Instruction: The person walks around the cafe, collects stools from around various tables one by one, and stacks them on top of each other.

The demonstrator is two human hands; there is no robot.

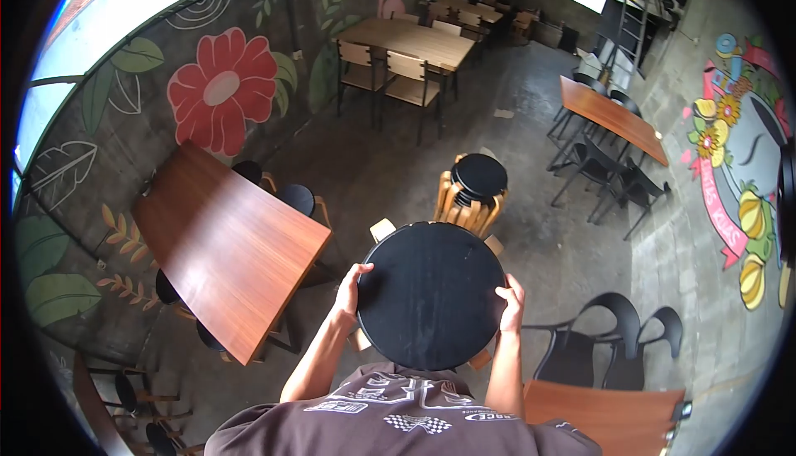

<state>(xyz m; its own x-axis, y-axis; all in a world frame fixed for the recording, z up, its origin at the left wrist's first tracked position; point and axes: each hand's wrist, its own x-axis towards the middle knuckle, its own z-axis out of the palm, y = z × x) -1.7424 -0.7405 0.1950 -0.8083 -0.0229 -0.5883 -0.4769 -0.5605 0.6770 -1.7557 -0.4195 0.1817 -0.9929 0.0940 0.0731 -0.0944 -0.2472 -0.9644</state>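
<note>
A stool with a round black seat (pixel 431 297) is held up in front of my chest, its pale wooden legs partly showing around the rim. My left hand (pixel 355 288) grips the left edge of the seat, thumb on top. On the right edge my right hand (pixel 512 303) holds it the same way. Fingers under the seat are hidden. Just beyond it stands a stack of stools (pixel 479 178) with black seats and bent wooden legs.
A reddish-brown table (pixel 228 244) with stools tucked around it is at the left. Black chairs (pixel 568 356) and another table (pixel 601 414) are at the lower right. Farther off stand a light wooden table (pixel 406 41) and an orange-brown table (pixel 613 118) with chairs.
</note>
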